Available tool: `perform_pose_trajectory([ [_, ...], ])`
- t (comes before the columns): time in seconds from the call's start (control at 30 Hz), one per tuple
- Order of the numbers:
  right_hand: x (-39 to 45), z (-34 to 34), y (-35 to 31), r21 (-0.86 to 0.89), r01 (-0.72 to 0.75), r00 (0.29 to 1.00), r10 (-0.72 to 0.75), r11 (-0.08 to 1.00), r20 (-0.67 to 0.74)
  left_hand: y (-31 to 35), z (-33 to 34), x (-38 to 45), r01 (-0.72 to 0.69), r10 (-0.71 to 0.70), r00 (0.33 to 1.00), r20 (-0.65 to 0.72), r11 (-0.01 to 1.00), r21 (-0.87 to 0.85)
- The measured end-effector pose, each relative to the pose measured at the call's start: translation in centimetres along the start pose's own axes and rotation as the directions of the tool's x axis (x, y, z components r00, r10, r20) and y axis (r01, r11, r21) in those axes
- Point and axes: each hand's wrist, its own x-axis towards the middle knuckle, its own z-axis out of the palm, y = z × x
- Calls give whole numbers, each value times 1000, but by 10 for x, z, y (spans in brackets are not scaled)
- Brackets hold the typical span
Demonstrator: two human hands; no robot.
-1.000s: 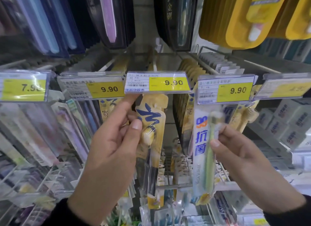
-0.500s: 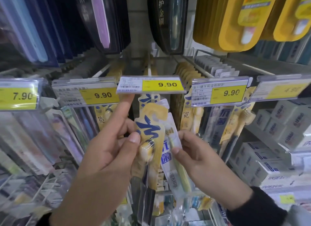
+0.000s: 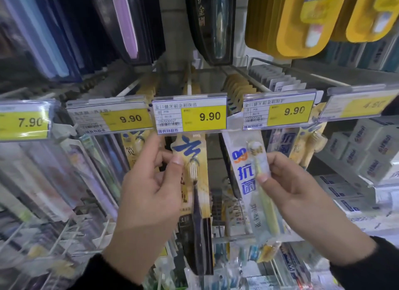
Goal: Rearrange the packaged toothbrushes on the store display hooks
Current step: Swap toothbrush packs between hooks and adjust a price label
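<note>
My left hand (image 3: 149,194) pinches a gold-and-black packaged toothbrush (image 3: 194,181) that hangs under the middle 9.90 price tag (image 3: 190,115). My right hand (image 3: 295,188) holds a white packaged toothbrush (image 3: 244,173) with blue characters and a pale green handle. Its top reaches up beneath the gap between the middle tag and the right 9.90 tag (image 3: 278,112). Whether either pack sits on its hook is hidden by the tags.
Display hooks with more gold packs (image 3: 237,86) run back behind the tags. Dark and purple packs (image 3: 125,23) and yellow packs (image 3: 287,19) hang above. Clear packs (image 3: 64,173) fill the left; white boxes (image 3: 371,151) are stacked on shelves at right.
My right hand has carried the white pack from beside the gold pack rightward and up toward the right tag. My left hand keeps its grip on the gold pack.
</note>
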Motion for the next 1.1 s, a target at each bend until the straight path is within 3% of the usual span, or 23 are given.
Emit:
perform_pose_trajectory([
  [0.27, -7, -12, 4, -31, -3, 1000, 2, 1000, -16, -6, 12, 4, 55, -48, 993, -111, 997, 54],
  [0.47, -10, -16, 10, -69, -9, 1000, 8, 998, -19, -3, 15, 7, 29, -18, 991, -131, 997, 77],
  [0.73, -9, -17, 15, -134, -47, 999, 43, 990, -31, -7, 18, 24, 114, -93, 983, -159, 986, 125],
  [0.8, -10, -18, 17, -129, -60, 998, 56, 990, -34, -8, 19, 28, 120, -92, 982, -165, 978, 171],
  [1.03, -11, -27, 19, -83, -103, 993, 97, 991, -67, -17, 24, 53, 177, -148, 959, -241, 979, 101],
  [1.1, -13, -31, 20, -72, -109, 992, 104, 991, -72, -22, 25, 56, 179, -134, 959, -251, 970, 166],
])
